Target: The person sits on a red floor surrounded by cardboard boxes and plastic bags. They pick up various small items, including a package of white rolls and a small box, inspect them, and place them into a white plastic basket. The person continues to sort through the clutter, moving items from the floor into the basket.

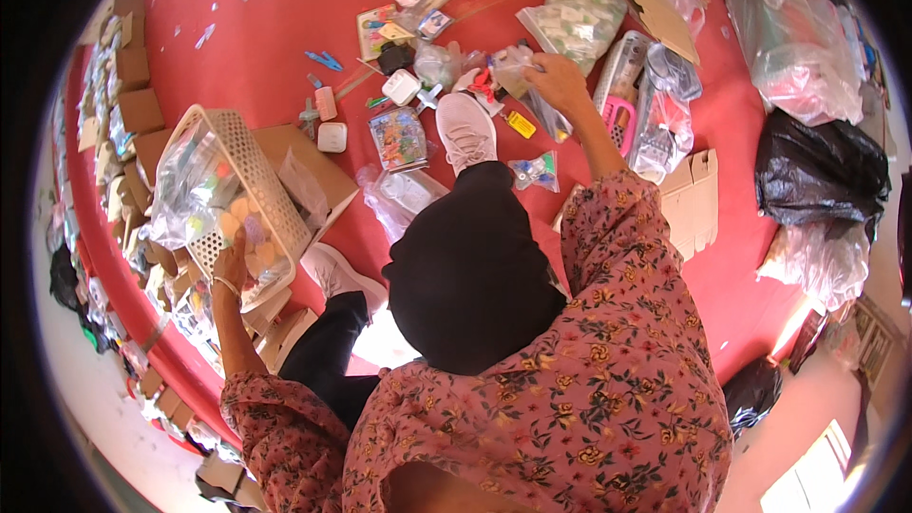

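Observation:
To the left, a cream plastic basket [271,198] with holes in its walls stands tilted, holding clear bags and several rounded coloured pieces [249,228]. My left hand [231,268] is closed at its near rim, with some fingers hidden. Ahead, beyond my shoe, my right hand [559,85] reaches into the spread of small goods. Its fingers close on a small clear plastic bag [514,69]. Red scissors [484,85] lie just left of that bag, and a yellow packaged item [521,124] lies below it.
A bag of pale green packets [576,9] lies beyond my right hand, with a pink and clear package [619,114] to its right. A picture packet [399,140] and a white box [400,87] sit left of my shoe [465,131]. Cardboard boxes [141,111] line the left; a black bag [822,171] lies right.

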The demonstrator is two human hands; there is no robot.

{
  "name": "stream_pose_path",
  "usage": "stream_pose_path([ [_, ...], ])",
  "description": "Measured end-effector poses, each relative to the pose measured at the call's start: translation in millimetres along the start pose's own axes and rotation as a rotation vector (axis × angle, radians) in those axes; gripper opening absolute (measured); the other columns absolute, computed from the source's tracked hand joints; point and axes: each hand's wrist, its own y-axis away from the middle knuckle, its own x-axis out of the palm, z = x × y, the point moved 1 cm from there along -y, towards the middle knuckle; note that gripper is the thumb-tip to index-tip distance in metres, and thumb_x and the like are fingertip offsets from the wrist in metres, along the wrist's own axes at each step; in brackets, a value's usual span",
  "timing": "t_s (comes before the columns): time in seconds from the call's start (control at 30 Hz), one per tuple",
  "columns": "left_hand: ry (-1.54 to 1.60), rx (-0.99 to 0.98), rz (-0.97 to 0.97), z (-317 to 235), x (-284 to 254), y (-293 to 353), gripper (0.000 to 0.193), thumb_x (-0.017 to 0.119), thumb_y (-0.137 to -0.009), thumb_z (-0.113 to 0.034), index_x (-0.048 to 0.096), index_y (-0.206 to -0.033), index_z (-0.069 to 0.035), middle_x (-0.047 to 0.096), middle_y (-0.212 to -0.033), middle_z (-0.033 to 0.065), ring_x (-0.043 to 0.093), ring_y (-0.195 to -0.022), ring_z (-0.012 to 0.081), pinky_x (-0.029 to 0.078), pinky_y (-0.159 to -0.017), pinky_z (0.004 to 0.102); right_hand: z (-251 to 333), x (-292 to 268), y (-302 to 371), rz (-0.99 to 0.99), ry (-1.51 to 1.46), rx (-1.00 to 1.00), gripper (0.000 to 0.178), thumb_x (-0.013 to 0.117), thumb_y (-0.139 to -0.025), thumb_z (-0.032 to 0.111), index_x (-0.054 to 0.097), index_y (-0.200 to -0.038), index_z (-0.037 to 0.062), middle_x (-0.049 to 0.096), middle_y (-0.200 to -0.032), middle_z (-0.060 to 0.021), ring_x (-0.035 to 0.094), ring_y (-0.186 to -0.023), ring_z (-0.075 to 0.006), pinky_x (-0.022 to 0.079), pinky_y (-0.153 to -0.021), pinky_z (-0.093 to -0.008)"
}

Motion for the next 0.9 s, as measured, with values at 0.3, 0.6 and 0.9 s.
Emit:
stream_pose_path([
  [0.3, 0.029, 0.036, 0.074, 0, -3, -3, 0.088, 0.029, -0.077, -0.072, 0.053, -0.097, 0.01, 0.052, -0.05, 0.0161, 0.057, -0.041, 0.0241, 0.046, -0.034, 0.0297, 5, 83, 24, 0.014, 0.011, 0.343, 0.025, 0.049, -0.075, 0.029, 0.061, -0.081, 0.0081, 0.062, -0.083, -0.0179, 0.06, -0.078, -0.0352, 0.047, -0.07, -0.0464],
  [0.6, -0.349, 0.201, -0.068, 0, -30, 73, 0.062, 0.036, -0.086, -0.052, 0.056, -0.072, 0.005, 0.059, -0.061, 0.0154, 0.06, -0.055, 0.0225, 0.047, -0.05, 0.0348, 25, 114, 89, -0.22, -0.044, 0.449, 0.016, 0.046, -0.076, 0.012, 0.057, -0.083, 0.0042, 0.061, -0.079, -0.0163, 0.062, -0.073, -0.0321, 0.05, -0.065, -0.0421],
  [0.9, -0.023, 0.409, -0.14, -39, -2, 188, 0.026, 0.05, -0.088, -0.022, 0.056, -0.091, 0.003, 0.06, -0.072, 0.0118, 0.06, -0.063, 0.0173, 0.048, -0.059, 0.0286, -14, 107, 129, -0.2, -0.324, 0.601, 0.021, 0.047, -0.079, 0.019, 0.057, -0.092, 0.006, 0.059, -0.091, -0.0168, 0.058, -0.084, -0.0343, 0.046, -0.072, -0.0429],
])
